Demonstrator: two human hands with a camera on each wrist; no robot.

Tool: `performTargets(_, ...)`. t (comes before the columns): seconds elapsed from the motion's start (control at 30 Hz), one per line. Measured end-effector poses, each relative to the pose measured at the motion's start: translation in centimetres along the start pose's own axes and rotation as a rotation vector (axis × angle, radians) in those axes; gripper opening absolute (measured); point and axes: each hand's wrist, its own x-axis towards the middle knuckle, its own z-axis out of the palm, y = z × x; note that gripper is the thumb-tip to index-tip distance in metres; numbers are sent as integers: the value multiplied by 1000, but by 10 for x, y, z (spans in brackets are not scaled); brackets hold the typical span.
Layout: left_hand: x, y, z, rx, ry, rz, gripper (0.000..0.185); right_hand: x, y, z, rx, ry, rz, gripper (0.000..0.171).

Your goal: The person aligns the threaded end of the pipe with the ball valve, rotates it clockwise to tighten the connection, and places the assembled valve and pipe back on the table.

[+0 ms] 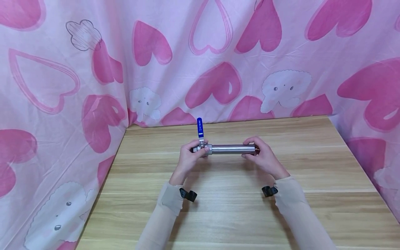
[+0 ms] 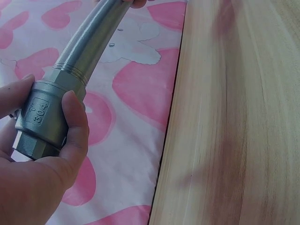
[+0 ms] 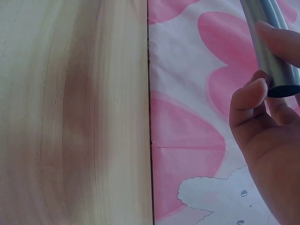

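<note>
A steel ball valve [image 2: 41, 110] marked 304 is joined to a long steel pipe [image 1: 232, 149], the two lying level in a line above the table. The valve's blue lever handle [image 1: 200, 127] points away toward the back. My left hand [image 1: 189, 156] grips the valve body, thumb on the near side and fingers behind. At the pipe's right end, my right hand [image 1: 262, 156] holds it between thumb and fingers. In the right wrist view the pipe's end rim [image 3: 284, 91] shows beside the curled fingers. Part of the valve is hidden by the left hand.
A wood-grain table [image 1: 225, 215] lies under both hands. Pink curtain cloth [image 1: 175, 80] with hearts and white cartoon animals hangs along its back, left and right edges. Black camera mounts [image 1: 188, 194] sit on both wrists.
</note>
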Motion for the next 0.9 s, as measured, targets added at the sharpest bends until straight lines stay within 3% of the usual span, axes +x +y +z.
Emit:
performTargets(0.27, 11, -28, -4, 0, 20, 6, 32, -2, 1, -1, 34, 5, 5, 39)
performTargets(0.53, 12, -29, -3, -22, 26, 44, 33, -2, -2, -2, 26, 18, 6, 39)
performTargets(0.77, 12, -30, -3, -22, 19, 52, 35, -7, -21, -5, 12, 10, -7, 38)
performTargets(0.9, 12, -31, -4, -20, 14, 55, 34, -5, -12, -4, 2, 9, 11, 39)
